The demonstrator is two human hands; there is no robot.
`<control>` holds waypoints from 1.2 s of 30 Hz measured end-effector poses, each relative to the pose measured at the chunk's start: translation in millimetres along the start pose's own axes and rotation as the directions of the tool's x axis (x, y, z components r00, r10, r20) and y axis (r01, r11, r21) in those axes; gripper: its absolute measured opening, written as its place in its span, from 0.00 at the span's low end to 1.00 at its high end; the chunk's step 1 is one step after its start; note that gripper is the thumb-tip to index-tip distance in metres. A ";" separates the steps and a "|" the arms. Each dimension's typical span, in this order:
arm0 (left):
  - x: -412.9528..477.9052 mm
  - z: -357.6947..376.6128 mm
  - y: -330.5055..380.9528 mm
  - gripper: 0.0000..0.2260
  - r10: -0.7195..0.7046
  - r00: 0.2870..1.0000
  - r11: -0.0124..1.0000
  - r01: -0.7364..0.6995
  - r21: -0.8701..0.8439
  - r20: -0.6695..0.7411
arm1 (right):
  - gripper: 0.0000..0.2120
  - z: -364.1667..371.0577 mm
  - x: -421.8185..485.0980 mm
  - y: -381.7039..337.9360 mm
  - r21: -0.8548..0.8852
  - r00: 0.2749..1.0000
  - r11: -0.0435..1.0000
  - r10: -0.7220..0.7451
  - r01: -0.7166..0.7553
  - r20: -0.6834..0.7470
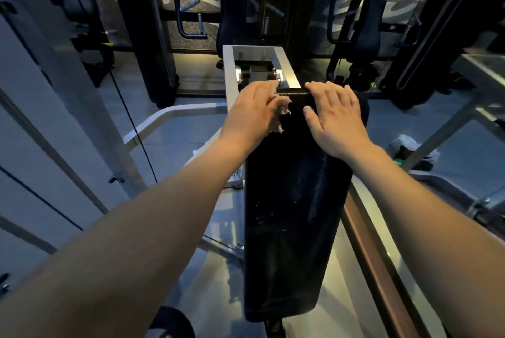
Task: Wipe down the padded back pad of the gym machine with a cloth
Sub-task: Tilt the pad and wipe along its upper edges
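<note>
The long black padded back pad (289, 201) runs from the bottom centre up to the middle of the view, with faint wet streaks on its surface. My left hand (251, 111) presses a frayed beige cloth (282, 109) against the pad's top left corner; only the cloth's ragged edge shows past my fingers. My right hand (334, 119) lies flat on the pad's top right corner, fingers curled over the upper edge, holding nothing else.
A silver metal frame (229, 72) with a roller rises just behind the pad's top. Silver bars (153, 122) run left and right of the pad. Dark gym machines (369, 23) stand behind. A white-and-green bundle (407, 146) lies on the floor at right.
</note>
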State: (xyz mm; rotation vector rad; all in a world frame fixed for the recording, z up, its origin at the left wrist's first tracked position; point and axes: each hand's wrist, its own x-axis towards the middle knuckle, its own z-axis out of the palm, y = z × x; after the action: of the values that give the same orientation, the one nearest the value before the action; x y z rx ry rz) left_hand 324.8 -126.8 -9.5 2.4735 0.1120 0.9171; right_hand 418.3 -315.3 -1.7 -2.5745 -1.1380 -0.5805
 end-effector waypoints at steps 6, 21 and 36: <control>-9.9 26.8 7.7 0.18 -0.249 0.949 0.961 0.217 -0.174 -0.194 | 0.26 16.0 1.0 -3.9 -0.032 0.996 0.999 0.033 -0.036 -0.083; -83.1 42.3 15.8 0.21 -0.751 0.660 0.611 0.672 -0.418 -0.035 | 0.30 15.3 9.0 -14.9 -0.008 0.995 0.995 0.100 -0.100 -0.029; -122.1 69.6 -19.9 0.23 -0.738 0.675 0.638 0.695 -0.331 -0.006 | 0.31 19.6 10.8 -20.0 -0.090 0.992 0.988 0.121 -0.125 -0.045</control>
State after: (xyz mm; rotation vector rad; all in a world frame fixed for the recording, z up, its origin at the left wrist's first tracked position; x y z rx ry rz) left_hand 276.5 -168.3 -136.4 1.7975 0.8821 0.6673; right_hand 414.9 -287.5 -12.4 -2.6759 -0.9530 -0.6661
